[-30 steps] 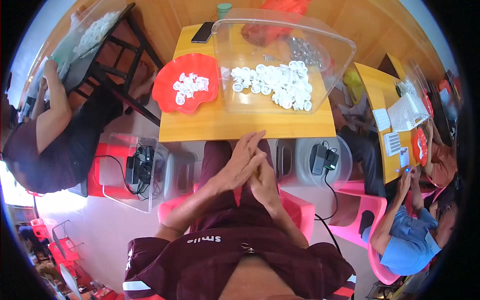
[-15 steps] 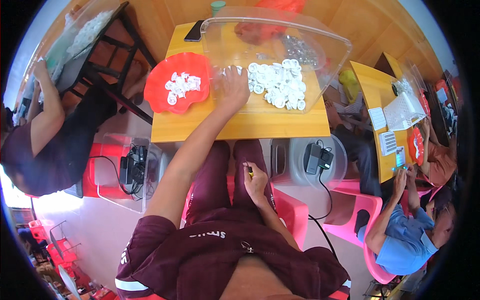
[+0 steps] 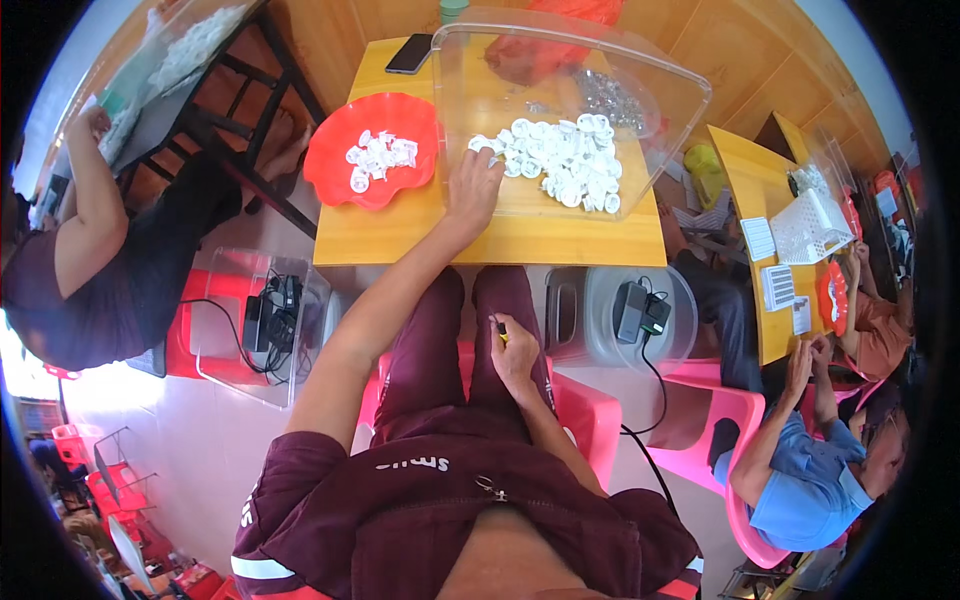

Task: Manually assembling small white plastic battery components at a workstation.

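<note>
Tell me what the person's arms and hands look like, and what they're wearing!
Both arms are bare from the short maroon sleeves down. The left hand and right hand wear no gloves, and no rings or watch show. The shirt sleeve has a white stripe at its hem. The trousers are maroon too.

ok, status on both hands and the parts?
Left hand on white parts pile in clear bin. Right hand on lap, pinching small yellow piece. Nothing blocking.

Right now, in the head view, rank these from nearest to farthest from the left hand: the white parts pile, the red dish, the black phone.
1. White parts pile: touching the left hand, just to its right inside the clear bin.
2. Red dish: on the table, to its left.
3. Black phone: at the table's far edge.
</note>
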Demonstrator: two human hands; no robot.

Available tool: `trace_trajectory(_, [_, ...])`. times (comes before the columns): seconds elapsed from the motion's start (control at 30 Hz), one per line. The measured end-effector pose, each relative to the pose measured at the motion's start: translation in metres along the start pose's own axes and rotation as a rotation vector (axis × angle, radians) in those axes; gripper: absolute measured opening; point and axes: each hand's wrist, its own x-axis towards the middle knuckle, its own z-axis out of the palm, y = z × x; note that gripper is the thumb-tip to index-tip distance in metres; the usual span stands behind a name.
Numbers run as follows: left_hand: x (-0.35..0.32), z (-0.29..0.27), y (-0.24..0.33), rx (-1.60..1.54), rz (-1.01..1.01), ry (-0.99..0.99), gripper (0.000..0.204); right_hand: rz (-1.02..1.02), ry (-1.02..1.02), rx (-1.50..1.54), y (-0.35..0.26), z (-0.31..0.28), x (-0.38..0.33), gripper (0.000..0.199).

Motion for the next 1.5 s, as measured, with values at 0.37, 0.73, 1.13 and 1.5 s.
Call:
trace_trajectory(0.37, [0.012, 0.011, -0.01, -0.186, -0.081, 0.154, 0.022, -0.057, 0.07, 0.022, 0.002, 0.002, -0.001, 0.01])
trace_trajectory(0.73, [0.027, 0.01, -0.006, -0.366, -0.398, 0.089, 0.023, 0.019, 0.012, 0.097, 0.001, -0.005, -0.002, 0.015])
trace_trajectory(1.13, [-0.068, -0.11, 0.072, -1.489, -0.693, -0.019, 0.022, 0.224, 0.107, 0.865, -0.105, -0.088, 0.073, 0.015])
trace_trajectory(1.5, [-0.079, -0.133, 0.085, -1.706, -0.728, -0.04, 0.017, 0.205, 0.031, 1.011, -0.124, -0.101, 0.084, 0.008])
